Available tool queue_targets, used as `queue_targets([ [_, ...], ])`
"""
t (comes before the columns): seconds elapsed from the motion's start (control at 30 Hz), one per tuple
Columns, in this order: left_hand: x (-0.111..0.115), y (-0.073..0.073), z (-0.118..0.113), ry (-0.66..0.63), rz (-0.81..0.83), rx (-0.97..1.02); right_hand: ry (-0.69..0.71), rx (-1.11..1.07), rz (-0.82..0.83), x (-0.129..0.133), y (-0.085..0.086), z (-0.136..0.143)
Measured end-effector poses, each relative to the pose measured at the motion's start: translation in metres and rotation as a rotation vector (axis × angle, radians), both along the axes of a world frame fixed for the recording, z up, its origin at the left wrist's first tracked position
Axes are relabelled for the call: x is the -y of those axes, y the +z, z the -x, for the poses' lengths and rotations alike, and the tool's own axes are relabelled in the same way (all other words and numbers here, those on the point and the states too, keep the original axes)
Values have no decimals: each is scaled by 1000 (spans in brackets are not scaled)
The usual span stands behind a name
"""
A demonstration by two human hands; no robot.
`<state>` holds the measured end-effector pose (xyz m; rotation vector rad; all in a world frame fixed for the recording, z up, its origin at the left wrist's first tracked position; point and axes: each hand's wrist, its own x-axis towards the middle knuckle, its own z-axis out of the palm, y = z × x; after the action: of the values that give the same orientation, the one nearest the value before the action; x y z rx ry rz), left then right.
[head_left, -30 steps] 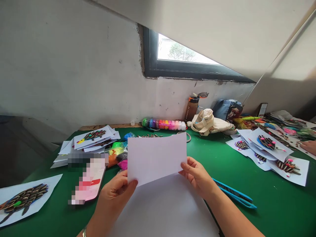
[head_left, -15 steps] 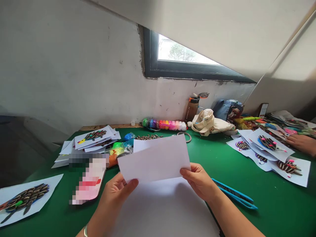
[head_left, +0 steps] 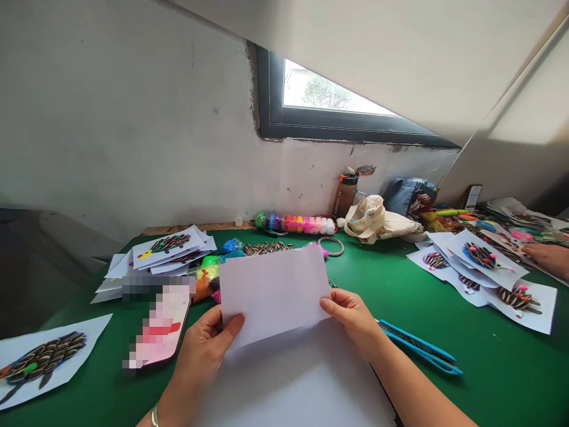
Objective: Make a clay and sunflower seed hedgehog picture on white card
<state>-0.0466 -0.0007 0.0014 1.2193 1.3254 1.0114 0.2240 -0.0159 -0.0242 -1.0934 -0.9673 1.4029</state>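
Between my two hands is a blank white sheet of paper (head_left: 274, 293), raised above the table. My left hand (head_left: 208, 335) pinches its lower left corner, thumb on top. My right hand (head_left: 351, 317) pinches the lower right corner in the same way. Beneath the sheet, larger white paper (head_left: 302, 379) lies on the table in front of me. A blue utility knife (head_left: 420, 347) rests just right of my right wrist. Left of my left hand lies a pink, partly blurred flat object (head_left: 162, 329).
Seed-decorated pictures lie in a left stack (head_left: 166, 252), singly at lower left (head_left: 44, 362) and in a right pile (head_left: 484, 273). Clay packets (head_left: 208, 276), sunflower seeds (head_left: 267, 248), a bottle (head_left: 345, 196) and a cloth bag (head_left: 377, 222) stand behind. Another person's hand (head_left: 546, 258) is far right.
The raised sheet has turned to lie more level, and the second white sheet seen behind it no longer shows. Both hands keep their grip. The other person's hand has shifted slightly.
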Motion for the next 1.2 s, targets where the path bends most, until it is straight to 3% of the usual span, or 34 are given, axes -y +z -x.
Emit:
queue_targets([
  [0.1,-3,-6,3,3,-40,-51,5,-39,-18,-2,0,3],
  [0.2,-4,-10,3,-10,-41,-81,-95,-87,2,-4,2,7],
  [0.33,-1,-12,-1,14,-72,22,-188,-123,42,-3,8,10],
  [0.5,3,-11,-6,57,-44,29,-104,-193,3,-1,12,10],
  [0.63,3,-2,-10,88,-45,108,-17,-189,9,-2,3,7],
  [0.77,2,8,-12,43,97,196,18,-183,-25,-3,-4,5],
  [0.97,1,2,-3,-45,251,170,93,-146,-41,1,1,3],
  [1.2,3,3,-3,-52,187,159,110,-158,24,2,-8,3],
])
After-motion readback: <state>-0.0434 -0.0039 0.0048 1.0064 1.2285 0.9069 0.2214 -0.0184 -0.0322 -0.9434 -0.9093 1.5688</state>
